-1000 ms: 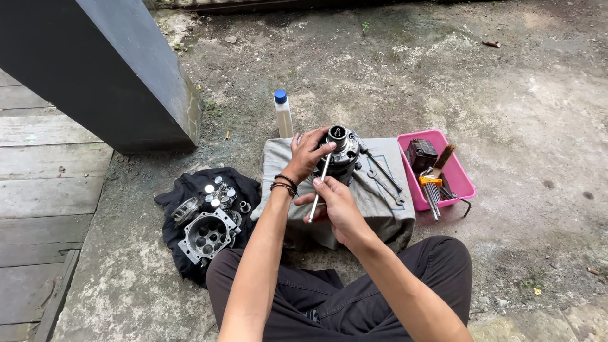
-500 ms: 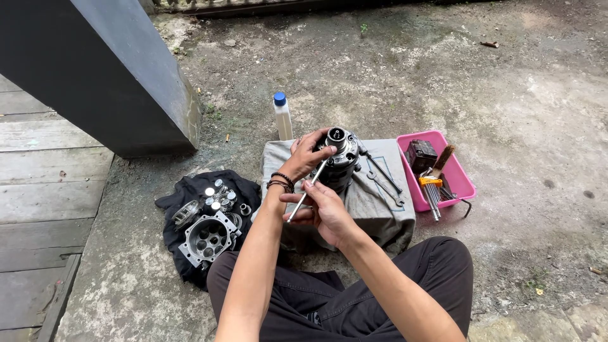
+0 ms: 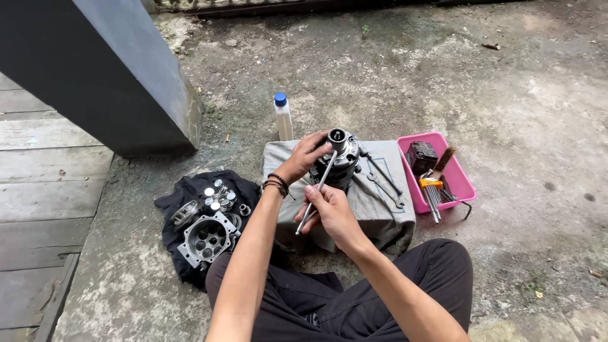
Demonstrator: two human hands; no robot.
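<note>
sitting behind the grey cloth block (image 3: 373,202), the person held the metal engine part (image 3: 339,161) steady on top with the left hand (image 3: 304,158) while the right hand (image 3: 329,212) gripped a long metal rod (image 3: 316,190) leaning on it.

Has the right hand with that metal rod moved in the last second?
Yes. The right hand has slid left and slightly down from the grey cloth's middle toward its left edge, tilting the rod.

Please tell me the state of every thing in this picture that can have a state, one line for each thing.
Left hand: gripping the round metal engine part, which stands upright on the grey cloth.
Right hand: closed around a long metal tool, tilted.
Plastic bottle: upright, blue cap on.
Pink tray: open, tools inside.
Engine casing: lying on black cloth.
</note>
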